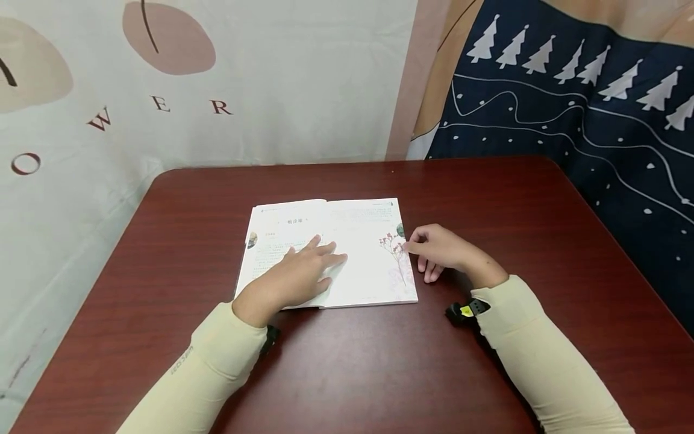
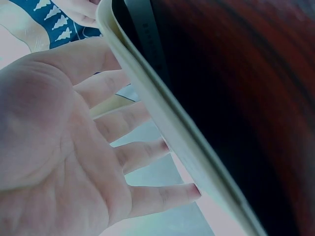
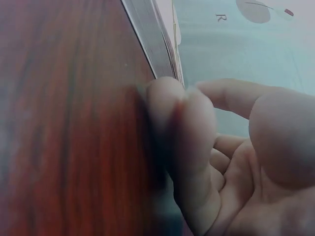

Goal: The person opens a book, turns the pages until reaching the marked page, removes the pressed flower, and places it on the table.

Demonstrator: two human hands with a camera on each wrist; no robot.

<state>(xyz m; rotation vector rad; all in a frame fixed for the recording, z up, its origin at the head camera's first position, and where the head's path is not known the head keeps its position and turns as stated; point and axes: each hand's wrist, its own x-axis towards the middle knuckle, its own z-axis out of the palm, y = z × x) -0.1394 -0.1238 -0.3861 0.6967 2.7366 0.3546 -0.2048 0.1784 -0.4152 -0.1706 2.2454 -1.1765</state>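
An open book (image 1: 363,274) lies on the table, with printed text on its left page and a pink flower drawing along the right side. Spread fingers of my left hand (image 1: 299,274) rest on the pages near the middle fold. From the left wrist view, that palm and its straight fingers reach over the book's lower edge (image 2: 162,110). My right hand (image 1: 447,250) is at the book's right edge, thumb and curled forefinger pinching the page edge there. In the right wrist view its fingertips (image 3: 194,115) meet the stacked page edges (image 3: 152,39), partly blurred.
The dark red-brown wooden table (image 1: 368,374) has rounded far corners. Behind it hangs a pale cloth (image 1: 303,90) with letters and leaf shapes, and to the right a navy cloth (image 1: 542,102) with white trees. A black strap device (image 1: 463,312) sits at the right wrist.
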